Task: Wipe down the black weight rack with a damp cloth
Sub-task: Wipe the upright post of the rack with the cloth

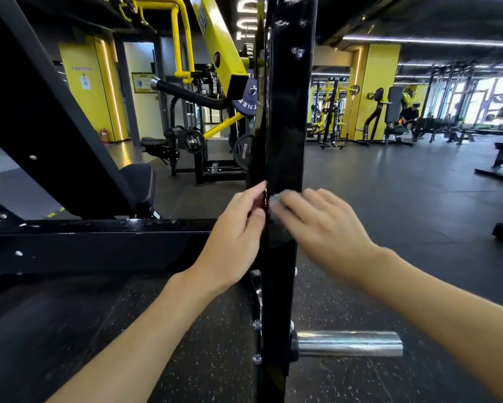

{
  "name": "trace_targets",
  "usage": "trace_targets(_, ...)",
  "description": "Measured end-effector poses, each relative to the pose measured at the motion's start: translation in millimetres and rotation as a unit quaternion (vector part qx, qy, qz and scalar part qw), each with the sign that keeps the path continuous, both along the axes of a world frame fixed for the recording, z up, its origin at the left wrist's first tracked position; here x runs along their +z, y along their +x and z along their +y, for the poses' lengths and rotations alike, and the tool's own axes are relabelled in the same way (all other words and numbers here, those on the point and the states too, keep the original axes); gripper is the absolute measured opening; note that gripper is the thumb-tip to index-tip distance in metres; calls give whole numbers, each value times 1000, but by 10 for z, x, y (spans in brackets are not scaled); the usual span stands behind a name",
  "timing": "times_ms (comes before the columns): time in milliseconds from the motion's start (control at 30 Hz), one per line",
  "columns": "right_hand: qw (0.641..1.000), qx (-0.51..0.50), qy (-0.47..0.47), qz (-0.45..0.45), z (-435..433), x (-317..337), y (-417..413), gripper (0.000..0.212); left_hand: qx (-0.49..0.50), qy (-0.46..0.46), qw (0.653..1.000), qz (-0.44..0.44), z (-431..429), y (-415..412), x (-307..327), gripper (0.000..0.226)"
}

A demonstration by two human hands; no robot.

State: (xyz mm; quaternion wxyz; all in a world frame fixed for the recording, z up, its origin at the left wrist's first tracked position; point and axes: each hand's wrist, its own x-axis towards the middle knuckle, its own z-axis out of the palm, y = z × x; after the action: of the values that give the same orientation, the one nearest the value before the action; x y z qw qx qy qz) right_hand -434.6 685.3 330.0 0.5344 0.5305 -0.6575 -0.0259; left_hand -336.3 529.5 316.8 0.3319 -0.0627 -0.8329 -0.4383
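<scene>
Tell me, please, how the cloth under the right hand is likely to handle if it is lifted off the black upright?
The cloth is probably floppy: it sits crumpled under the right hand. It looks small, mostly hidden by the hand, so likely light. On the glossy black upright it would probably slide easily and drop if released.

Forearms (145, 330) are bare, likewise left hand (230, 237) and right hand (326, 228) (blurred).
</scene>
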Motion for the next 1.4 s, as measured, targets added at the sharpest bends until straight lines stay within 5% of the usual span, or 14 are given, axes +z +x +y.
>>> trace_targets(100,995,7,-84,-44,-66,-120,36,29,59,-128,990,-17,14,23,-117,62)
trace_targets(200,1000,26,-6,11,-54,-284,61,34,121,-225,966,-30,54,36,-243,80)
trace_targets(367,996,12,-88,7,-93,-232,38,32,179,-283,942,-24,98,-21,-389,104)
trace_targets(467,998,29,-53,15,-103,-442,32,29,206,-327,922,-8,126,-51,-506,116)
trace_targets(867,986,-6,-167,-3,-111,-1055,-20,24,180,-409,894,42,-84,-43,-984,91)
trace_targets(1067,973,-38,-224,-35,-202,-1369,55,29,105,-321,938,82,-123,-22,-1435,80)
trace_targets(1200,983,-49,-175,-39,-227,-1776,169,28,22,-110,992,56,-125,-62,-1614,60)
trace_targets(1267,989,-49,-137,-27,-218,-1796,171,27,11,-33,999,15,-95,-76,-1640,51)
trace_targets(1400,974,-36,-213,-73,-258,-1733,146,27,3,38,999,-11,-35,-100,-1710,50)
